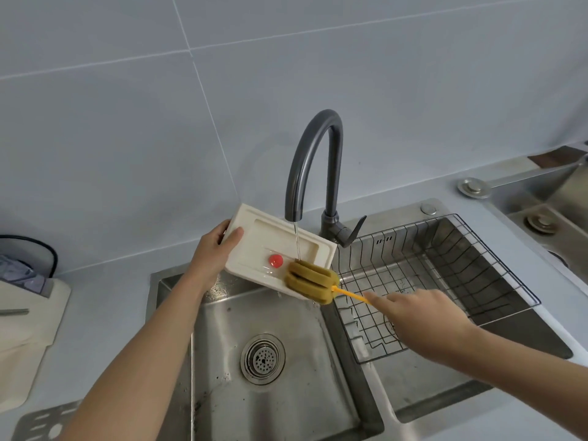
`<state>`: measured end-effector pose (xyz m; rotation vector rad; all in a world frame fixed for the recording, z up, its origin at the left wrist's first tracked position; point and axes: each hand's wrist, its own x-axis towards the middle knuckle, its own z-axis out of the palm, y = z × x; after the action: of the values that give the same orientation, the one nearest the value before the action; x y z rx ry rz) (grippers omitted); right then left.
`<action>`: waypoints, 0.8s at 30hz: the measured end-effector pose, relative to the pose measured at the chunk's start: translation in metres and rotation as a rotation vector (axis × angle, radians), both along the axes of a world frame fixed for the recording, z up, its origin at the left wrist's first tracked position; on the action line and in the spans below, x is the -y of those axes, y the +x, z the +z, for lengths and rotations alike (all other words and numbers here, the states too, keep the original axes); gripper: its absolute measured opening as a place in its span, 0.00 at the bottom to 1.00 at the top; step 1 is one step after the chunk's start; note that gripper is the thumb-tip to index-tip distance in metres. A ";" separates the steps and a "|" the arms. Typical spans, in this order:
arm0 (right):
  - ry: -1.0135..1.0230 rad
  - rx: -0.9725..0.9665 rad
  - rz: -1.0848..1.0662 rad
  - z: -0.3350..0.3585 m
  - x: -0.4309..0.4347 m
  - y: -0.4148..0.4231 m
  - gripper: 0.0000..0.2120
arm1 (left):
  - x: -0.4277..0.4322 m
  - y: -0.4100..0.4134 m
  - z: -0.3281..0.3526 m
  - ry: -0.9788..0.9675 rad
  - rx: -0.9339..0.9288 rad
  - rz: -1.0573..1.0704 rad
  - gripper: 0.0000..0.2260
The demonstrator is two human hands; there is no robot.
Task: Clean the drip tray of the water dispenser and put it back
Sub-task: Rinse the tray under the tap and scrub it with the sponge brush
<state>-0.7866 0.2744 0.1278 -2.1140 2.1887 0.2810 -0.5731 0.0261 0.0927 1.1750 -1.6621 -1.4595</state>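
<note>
My left hand (213, 249) grips the left end of the cream drip tray (270, 233), tilted over the left sink basin (286, 393). A red float (276, 261) sits in the tray's recess. Water runs from the dark faucet (313, 167) onto the tray's lower right part. My right hand (410, 316) holds the thin yellow handle of a sponge brush (310, 281). Its olive-yellow sponge head presses on the tray's lower right corner, just under the stream.
A wire dish basket (445, 281) sits in the right basin. The left basin has a round drain strainer (262, 358). A cream appliance (28, 313) stands on the counter at the left, and a perforated grey plate (41, 421) lies at the bottom left. Another steel sink (541, 202) is at the far right.
</note>
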 end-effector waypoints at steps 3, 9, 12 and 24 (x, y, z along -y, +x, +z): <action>-0.017 -0.038 0.019 0.008 0.007 -0.007 0.29 | -0.004 0.001 0.000 -0.041 0.048 0.026 0.07; -0.114 -0.096 0.051 0.016 0.020 -0.009 0.28 | -0.010 -0.002 0.000 -0.126 0.191 -0.029 0.07; -0.118 -0.122 0.094 0.011 0.029 -0.004 0.31 | -0.013 -0.004 0.000 -0.110 0.175 -0.038 0.08; 0.081 0.018 -0.065 -0.001 0.032 0.001 0.21 | -0.026 0.002 -0.004 -0.228 0.092 0.061 0.08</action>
<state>-0.7858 0.2422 0.1272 -1.9913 2.1918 0.3380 -0.5715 0.0517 0.0891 1.1685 -1.7855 -1.1595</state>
